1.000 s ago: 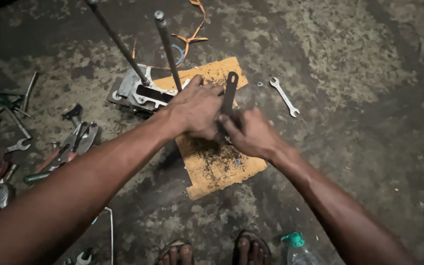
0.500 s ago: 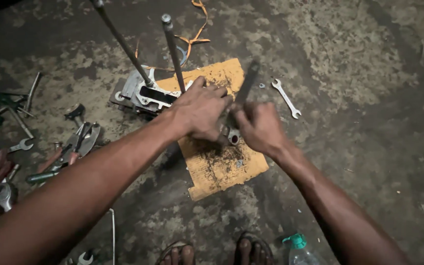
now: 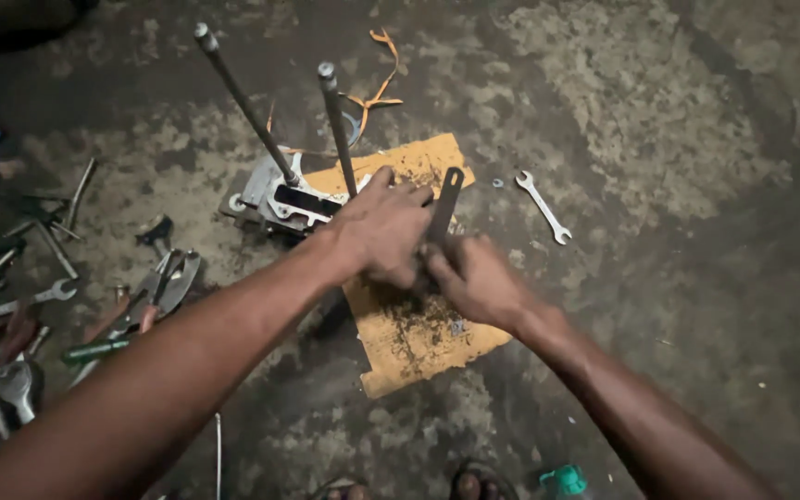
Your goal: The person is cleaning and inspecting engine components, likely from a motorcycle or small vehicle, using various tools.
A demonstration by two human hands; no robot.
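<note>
Oily concrete floor [image 3: 678, 306] lies underneath; right hand [image 3: 479, 278] grasps a ring spanner [image 3: 444, 206] upright, left hand [image 3: 383, 227] clamped just beside, hiding the spanner's lower end.

Both arms bare, reaching forward and down from the bottom of the head view, converging near frame centre. Left forearm enters from the lower left, long diagonal, wrist straight. Left hand [image 3: 383, 228] palm down, back of hand to the camera, fingers curled and pressed downward, thumb stretched up and away toward the top. Right forearm enters from the lower right, steeper diagonal, wrist slightly bent inward. Right hand [image 3: 476, 278] just beside the left, touching or nearly touching it, fingers closed in a fist-like grip, knuckles facing up-left. Fingertips of both hands hidden beneath the hands. Toes of both feet visible at the bottom edge.
</note>
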